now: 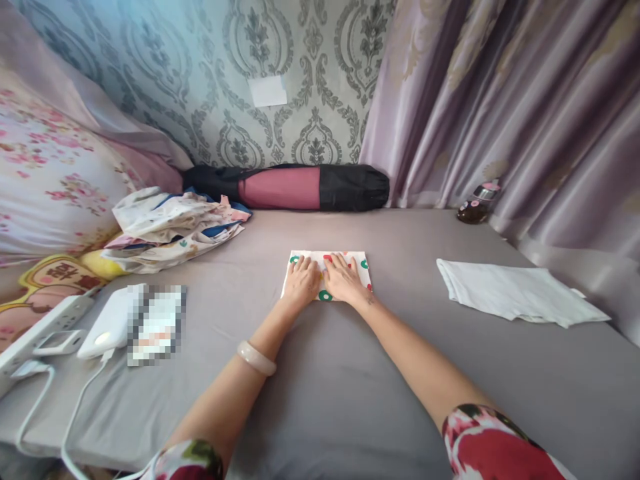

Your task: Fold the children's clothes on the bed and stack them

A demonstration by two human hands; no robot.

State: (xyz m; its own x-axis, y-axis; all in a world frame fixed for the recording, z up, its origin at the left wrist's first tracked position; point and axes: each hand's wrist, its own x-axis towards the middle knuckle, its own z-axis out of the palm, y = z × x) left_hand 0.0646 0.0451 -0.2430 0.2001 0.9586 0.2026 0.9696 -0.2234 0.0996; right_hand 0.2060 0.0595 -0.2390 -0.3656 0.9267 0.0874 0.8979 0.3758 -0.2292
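A white cloth with green rings and red spots (325, 295) lies folded into a neat rectangle on the grey sheet (340, 387). Flat on its left half rests my left hand (302, 281), fingers stretched forward. My right hand (345, 279) presses on the right half with its fingers spread. The two hands are side by side, thumbs close together near the middle, and cover much of the cloth. Neither hand grips anything.
White folded fabric (515, 293) lies on the right, a dark bottle (475, 203) beyond it. Rumpled clothes (175, 223) are piled at the left. Nearer are a power strip (50, 327), a white power bank (113, 320) with cable, and a blurred-out item (157, 327). A rolled bag (300, 187) lines the wall.
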